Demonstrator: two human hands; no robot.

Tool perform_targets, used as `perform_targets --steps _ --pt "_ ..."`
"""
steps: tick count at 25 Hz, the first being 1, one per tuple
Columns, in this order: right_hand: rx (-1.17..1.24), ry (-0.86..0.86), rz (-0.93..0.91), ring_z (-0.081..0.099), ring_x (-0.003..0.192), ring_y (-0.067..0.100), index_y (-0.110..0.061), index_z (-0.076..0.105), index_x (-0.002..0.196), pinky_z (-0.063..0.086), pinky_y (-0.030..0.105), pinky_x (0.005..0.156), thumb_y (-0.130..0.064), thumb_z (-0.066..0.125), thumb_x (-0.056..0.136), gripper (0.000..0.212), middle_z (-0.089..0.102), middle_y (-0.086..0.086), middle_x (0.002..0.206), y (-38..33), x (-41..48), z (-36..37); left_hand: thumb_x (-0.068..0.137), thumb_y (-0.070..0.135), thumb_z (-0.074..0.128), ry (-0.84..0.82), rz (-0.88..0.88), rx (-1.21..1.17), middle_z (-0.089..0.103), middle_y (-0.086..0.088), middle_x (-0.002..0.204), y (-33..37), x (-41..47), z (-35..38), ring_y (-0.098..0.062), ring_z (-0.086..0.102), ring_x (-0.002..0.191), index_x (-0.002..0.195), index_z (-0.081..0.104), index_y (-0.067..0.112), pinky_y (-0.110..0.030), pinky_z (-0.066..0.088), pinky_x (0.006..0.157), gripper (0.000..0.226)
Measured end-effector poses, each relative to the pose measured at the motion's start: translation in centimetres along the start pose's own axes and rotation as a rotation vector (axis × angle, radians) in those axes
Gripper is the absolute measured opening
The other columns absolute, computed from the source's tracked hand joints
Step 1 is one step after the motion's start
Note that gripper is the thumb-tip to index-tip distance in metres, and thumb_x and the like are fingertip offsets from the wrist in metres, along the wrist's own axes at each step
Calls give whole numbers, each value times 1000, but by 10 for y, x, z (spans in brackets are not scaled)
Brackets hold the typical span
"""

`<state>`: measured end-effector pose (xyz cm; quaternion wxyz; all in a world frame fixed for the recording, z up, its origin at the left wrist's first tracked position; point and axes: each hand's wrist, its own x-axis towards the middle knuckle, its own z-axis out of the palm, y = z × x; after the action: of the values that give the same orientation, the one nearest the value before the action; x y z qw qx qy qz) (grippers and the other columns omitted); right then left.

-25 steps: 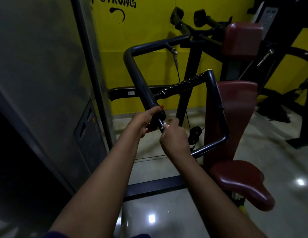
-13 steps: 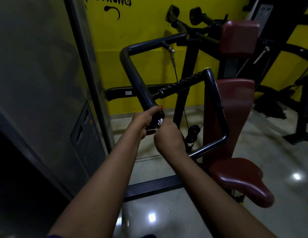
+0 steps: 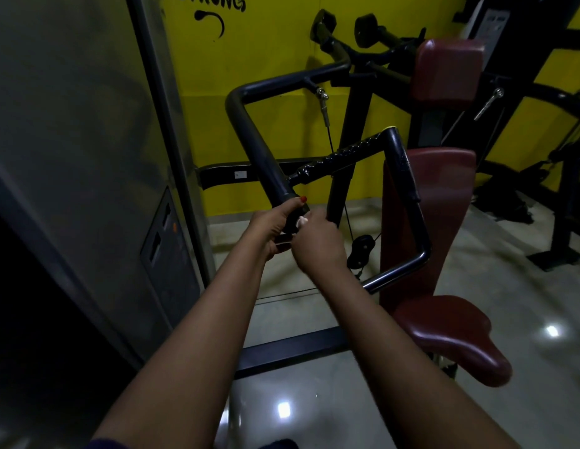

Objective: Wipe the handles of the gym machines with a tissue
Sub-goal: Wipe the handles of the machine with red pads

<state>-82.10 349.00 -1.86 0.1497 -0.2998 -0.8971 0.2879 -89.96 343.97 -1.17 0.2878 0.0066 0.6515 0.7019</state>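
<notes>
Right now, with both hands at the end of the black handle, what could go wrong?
1. The tissue is only a small wad pinched by the right hand; it may tear or slip out.
2. The left hand grips just the lower end of the black handle, which seems cable-linked, so it might swing under pressure.
3. The ribbed grip beyond could get skipped.

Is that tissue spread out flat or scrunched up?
Scrunched up: only a small white wad of tissue shows, pinched by the right hand against the handle.
</notes>
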Motion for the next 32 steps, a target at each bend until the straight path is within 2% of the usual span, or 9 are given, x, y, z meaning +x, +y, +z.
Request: perform_targets --steps 2,4,8,12,16,20,23,30,32 --pt "112 -160 106 67 88 31 -2 54 113 52 32 63 -18 46 98 23 65 12 97 14 -1 -18 76 40 77 11 16 13 67 -6 85 -2 0 1 -23 64 78 105 61 10 -33 51 73 45" --pt "-176 -184 34 64 92 32 -4 58 110 44 29 62 -18 44 98 23 63 12 100 23 -18 -23 77 40 77 42 51 -4 67 -8 88 -7 0 4 -24 64 82 101 59 12 -35 50 78 41" --pt "-256 94 -20 61 95 29 -9 46 118 37 32 66 -15 38 97 24 61 10 107 12 -37 -4 76 42 78 59 74 -92 69 -11 92 -18 -1 6 -27 69 82 97 60 11 -34 56 72 42" --pt "-402 338 -341 63 91 34 -3 43 126 49 39 72 -8 40 92 34 64 19 112 32 -48 21 77 21 80 1 22 -144 70 -12 82 -30 -9 4 -20 69 66 102 64 -3 -24 54 50 39" --pt "-553 528 -586 57 119 35 2 58 126 50 41 94 -1 49 92 35 56 25 132 79 -76 35 75 4 79 -48 -65 -216 69 -18 77 -30 -10 -3 -22 70 60 95 62 -9 -29 60 59 30" --pt "-355 416 -247 68 81 28 -4 43 116 43 29 60 -18 41 99 22 69 15 96 36 -57 20 72 6 82 -42 -85 -197 70 -17 73 -29 -8 -2 -20 69 54 96 63 -8 -27 57 53 34" --pt "-325 232 45 67 87 29 -8 42 117 36 31 60 -33 29 103 31 67 10 99 21 -46 6 72 16 83 -52 -79 -149 72 -7 69 -33 -9 -2 -14 69 55 94 65 1 -23 54 53 32" --pt "-365 15 72 62 91 29 -9 59 108 39 32 67 -32 29 102 39 64 12 103 16 -34 -9 79 21 78 -41 -40 -116 69 -5 74 -35 -16 0 -15 65 59 84 59 9 -28 48 67 23" --pt "-398 120 -20 63 85 29 -9 56 110 38 33 67 -25 32 100 30 65 12 97 18 -42 0 79 23 78 -35 -56 -114 69 -4 72 -36 -18 2 -13 63 56 84 62 8 -26 47 64 23"
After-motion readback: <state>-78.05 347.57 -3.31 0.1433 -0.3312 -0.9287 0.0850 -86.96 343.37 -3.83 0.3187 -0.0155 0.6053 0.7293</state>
